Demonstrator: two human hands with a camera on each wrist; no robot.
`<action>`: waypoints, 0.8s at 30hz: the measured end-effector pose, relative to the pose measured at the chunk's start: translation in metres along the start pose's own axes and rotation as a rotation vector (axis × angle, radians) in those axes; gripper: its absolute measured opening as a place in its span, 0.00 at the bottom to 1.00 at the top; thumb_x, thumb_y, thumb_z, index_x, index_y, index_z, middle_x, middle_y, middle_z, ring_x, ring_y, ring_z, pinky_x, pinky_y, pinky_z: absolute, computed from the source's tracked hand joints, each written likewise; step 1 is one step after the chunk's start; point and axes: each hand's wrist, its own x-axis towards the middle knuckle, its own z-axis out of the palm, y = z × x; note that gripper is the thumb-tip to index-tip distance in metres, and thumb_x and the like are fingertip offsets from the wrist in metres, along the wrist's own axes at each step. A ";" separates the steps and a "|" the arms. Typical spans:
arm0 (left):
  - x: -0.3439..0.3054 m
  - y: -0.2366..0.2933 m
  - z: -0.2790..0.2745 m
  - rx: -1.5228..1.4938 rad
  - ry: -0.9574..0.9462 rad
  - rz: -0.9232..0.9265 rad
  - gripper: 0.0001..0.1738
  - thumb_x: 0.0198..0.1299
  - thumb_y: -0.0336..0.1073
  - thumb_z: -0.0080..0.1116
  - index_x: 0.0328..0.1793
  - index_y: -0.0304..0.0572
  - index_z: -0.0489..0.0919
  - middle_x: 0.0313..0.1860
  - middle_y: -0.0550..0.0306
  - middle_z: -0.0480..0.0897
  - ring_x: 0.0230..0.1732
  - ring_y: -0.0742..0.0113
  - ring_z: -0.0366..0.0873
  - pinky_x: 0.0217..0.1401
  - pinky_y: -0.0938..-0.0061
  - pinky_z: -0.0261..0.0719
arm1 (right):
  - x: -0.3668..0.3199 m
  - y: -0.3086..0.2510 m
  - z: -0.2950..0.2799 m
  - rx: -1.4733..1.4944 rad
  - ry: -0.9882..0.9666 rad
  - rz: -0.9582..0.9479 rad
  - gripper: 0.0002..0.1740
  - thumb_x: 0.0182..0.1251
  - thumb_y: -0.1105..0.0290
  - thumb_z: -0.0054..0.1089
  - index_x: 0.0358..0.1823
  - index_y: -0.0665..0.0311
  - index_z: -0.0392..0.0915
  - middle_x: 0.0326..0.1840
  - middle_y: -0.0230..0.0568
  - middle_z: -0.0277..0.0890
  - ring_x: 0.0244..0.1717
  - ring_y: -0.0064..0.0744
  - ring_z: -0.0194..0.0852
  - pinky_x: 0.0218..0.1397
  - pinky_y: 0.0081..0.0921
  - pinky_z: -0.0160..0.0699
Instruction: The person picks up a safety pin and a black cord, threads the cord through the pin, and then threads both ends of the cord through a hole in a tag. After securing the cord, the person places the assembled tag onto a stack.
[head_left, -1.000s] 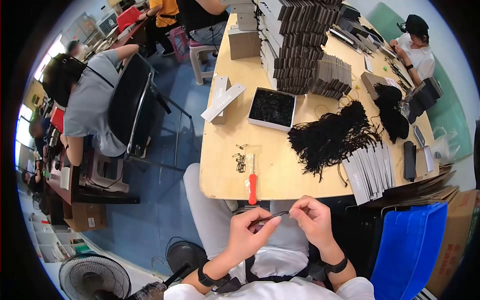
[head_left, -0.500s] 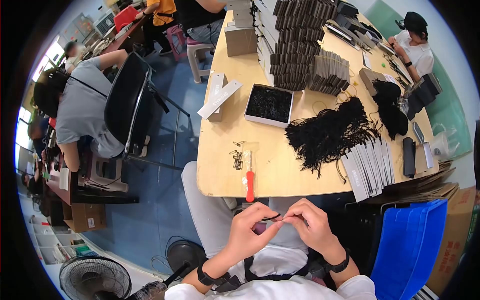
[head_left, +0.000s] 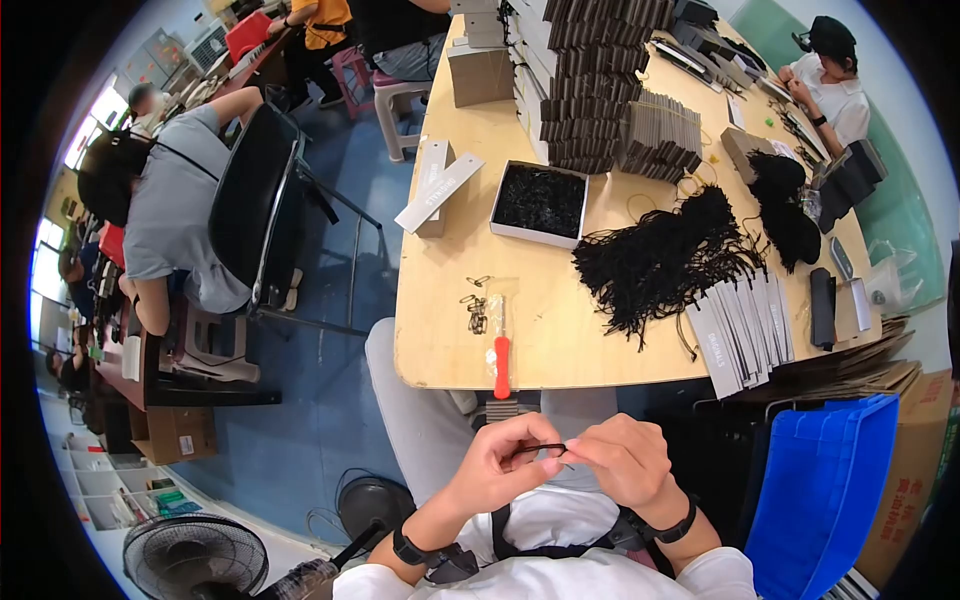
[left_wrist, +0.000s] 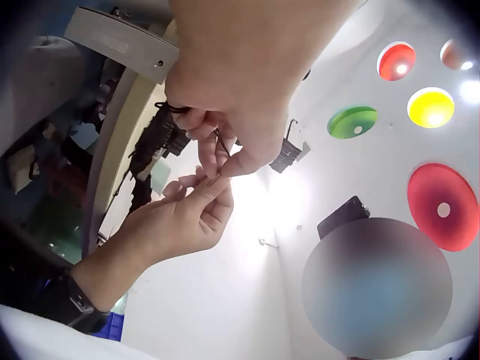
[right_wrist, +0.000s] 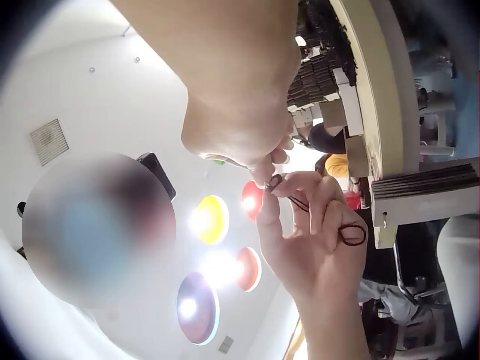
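Observation:
Over my lap, just off the table's front edge, my left hand (head_left: 505,468) pinches a thin black cord (head_left: 540,449) between thumb and fingers. A loop of this cord (right_wrist: 352,235) hangs by the left fingers in the right wrist view. My right hand (head_left: 625,462) meets it from the other side, fingertips pinching at the cord's end. A tiny dark piece (right_wrist: 274,181) shows at the left fingertips there, too small to make out. Nearest on the table lie small wire clips (head_left: 478,315) and a red-handled tool (head_left: 502,365) in a clear sleeve.
On the table (head_left: 450,365), a white box (head_left: 540,205) holds black pieces, beside a heap of black cords (head_left: 655,265) and fanned grey tags (head_left: 735,335). Tall card stacks (head_left: 595,90) stand behind. A blue crate (head_left: 820,490) is at my right; a fan (head_left: 195,560) stands lower left.
My hands have come closer together at the cord. The right hand has turned, its fingers now reaching over to the left fingertips.

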 end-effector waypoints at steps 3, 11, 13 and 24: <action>-0.004 0.001 -0.002 0.060 0.014 -0.010 0.06 0.59 0.26 0.61 0.41 0.35 0.77 0.31 0.70 0.72 0.25 0.87 0.57 0.26 0.87 0.54 | 0.003 -0.002 0.004 0.039 0.060 0.025 0.13 0.45 0.78 0.73 0.34 0.67 0.79 0.25 0.38 0.77 0.20 0.30 0.73 0.20 0.19 0.70; -0.004 0.008 -0.008 0.114 0.023 -0.099 0.06 0.58 0.27 0.61 0.40 0.36 0.78 0.28 0.72 0.72 0.23 0.88 0.53 0.25 0.87 0.50 | 0.014 -0.003 -0.012 0.446 -0.260 0.466 0.07 0.56 0.79 0.65 0.34 0.69 0.76 0.29 0.41 0.75 0.26 0.35 0.74 0.29 0.25 0.73; -0.003 0.008 -0.008 0.041 0.000 -0.141 0.06 0.58 0.27 0.61 0.40 0.35 0.78 0.29 0.71 0.72 0.24 0.88 0.55 0.26 0.87 0.52 | 0.019 -0.001 -0.017 0.458 -0.306 0.451 0.07 0.56 0.79 0.65 0.35 0.69 0.76 0.30 0.41 0.75 0.27 0.35 0.75 0.29 0.26 0.73; -0.003 0.002 -0.010 -0.377 -0.021 -0.250 0.08 0.55 0.31 0.61 0.38 0.36 0.76 0.29 0.69 0.73 0.29 0.84 0.63 0.31 0.86 0.58 | 0.027 -0.009 -0.019 0.516 -0.292 0.469 0.08 0.54 0.83 0.65 0.35 0.69 0.77 0.31 0.41 0.76 0.25 0.34 0.74 0.26 0.24 0.73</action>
